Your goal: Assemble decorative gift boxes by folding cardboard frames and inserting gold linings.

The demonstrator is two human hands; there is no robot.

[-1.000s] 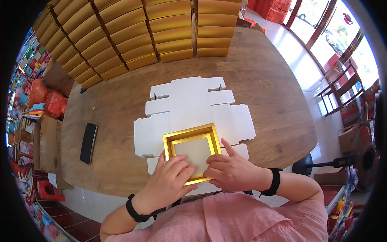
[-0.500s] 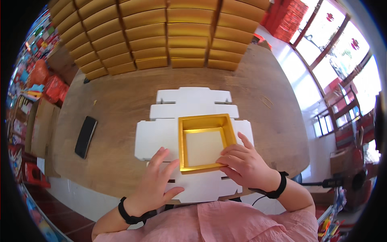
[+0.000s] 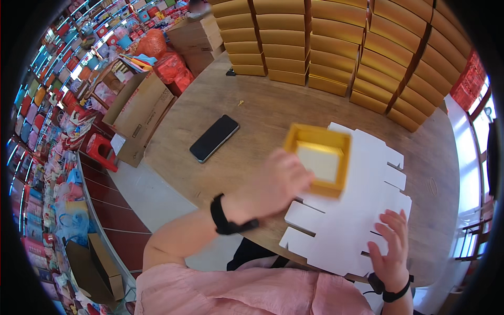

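Observation:
An open square box (image 3: 344, 163), gold-walled with a pale bottom, is at the far left part of a flat white cardboard blank (image 3: 362, 226) with slots and flaps. My left hand (image 3: 278, 181) grips the box at its near left corner; motion smears the fingers, and the thumb is hidden. Whether the box touches the blank or is lifted, I cannot tell. Over the blank's near right flaps, my right hand (image 3: 391, 244) is open, fingers apart, with nothing in it.
Tall stacks of gold boxes (image 3: 336, 47) line the table's far side. On the wooden table (image 3: 184, 173) lie a black phone (image 3: 214, 138) and a rubber band (image 3: 431, 186). Left of the table stand a brown carton (image 3: 142, 113) and a red stool (image 3: 100, 150).
The view has swung left. The gold box has shifted left and away over the blank, with my left hand now on it. My right hand has let go of it.

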